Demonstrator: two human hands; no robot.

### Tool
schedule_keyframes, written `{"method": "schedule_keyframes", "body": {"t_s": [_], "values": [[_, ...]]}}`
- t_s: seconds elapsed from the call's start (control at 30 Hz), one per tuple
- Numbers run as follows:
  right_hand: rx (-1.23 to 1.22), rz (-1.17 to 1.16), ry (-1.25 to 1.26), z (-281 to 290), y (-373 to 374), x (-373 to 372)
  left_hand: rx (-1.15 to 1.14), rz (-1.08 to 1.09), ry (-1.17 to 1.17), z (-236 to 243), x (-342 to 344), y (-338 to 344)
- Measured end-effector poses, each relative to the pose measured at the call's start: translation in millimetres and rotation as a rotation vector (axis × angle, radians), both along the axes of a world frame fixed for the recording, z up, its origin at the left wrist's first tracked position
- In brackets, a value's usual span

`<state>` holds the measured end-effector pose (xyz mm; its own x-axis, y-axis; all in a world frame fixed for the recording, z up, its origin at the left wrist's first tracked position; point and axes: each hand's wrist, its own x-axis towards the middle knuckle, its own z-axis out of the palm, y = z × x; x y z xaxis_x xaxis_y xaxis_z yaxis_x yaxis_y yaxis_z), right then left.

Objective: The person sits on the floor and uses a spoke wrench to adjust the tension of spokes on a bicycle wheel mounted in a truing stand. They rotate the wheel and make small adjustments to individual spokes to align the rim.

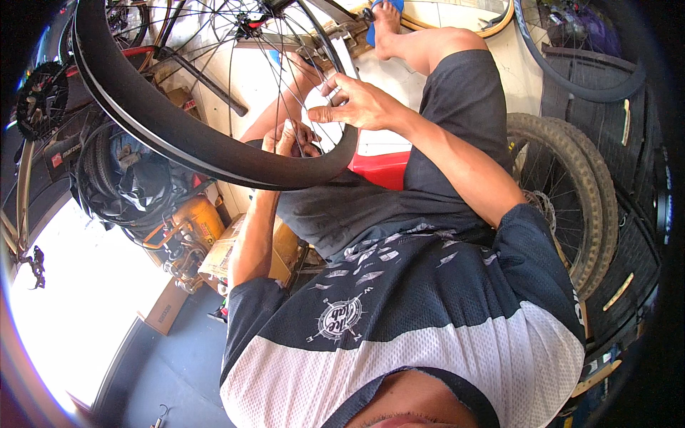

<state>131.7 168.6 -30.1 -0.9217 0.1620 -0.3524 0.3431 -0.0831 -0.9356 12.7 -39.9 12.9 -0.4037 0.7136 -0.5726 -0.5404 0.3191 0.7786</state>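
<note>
A bicycle wheel with a deep black rim point(214, 158) stands tilted in front of me, its thin spokes running up to a hub point(250, 25) with red on it. My left hand point(291, 139) is at the inner side of the rim, fingers curled in a pinch among the spokes. What it pinches is hidden behind the fingers. My right hand point(360, 105) reaches in from the right, thumb and fingers spread beside the spokes just above the rim. Its fingertips overlap a few spokes; whether they touch them I cannot tell.
Between my legs is a red seat or box point(382, 170). Knobbly-tyred wheels point(596, 207) stand at my right. On the left are a yellow machine point(200, 221), a cardboard box point(232, 250), black bags point(146, 178) and a crankset point(43, 100). More rims point(492, 25) lie ahead.
</note>
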Motion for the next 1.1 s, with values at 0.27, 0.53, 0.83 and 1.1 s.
{"method": "schedule_keyframes", "body": {"t_s": [0.27,0.53,0.83,1.1], "values": [[0.082,-0.011,0.052,14,-3,-1,-0.046,-0.253,0.039,4,6,-5],[0.517,0.043,0.006,28,-14,-5,-0.020,-0.219,0.062,-1,9,-4],[0.540,0.050,0.122,27,-12,-5,-0.061,-0.346,-0.028,4,1,6],[0.545,0.104,0.098,29,-13,-7,-0.093,-0.403,0.037,-4,-3,8]]}}
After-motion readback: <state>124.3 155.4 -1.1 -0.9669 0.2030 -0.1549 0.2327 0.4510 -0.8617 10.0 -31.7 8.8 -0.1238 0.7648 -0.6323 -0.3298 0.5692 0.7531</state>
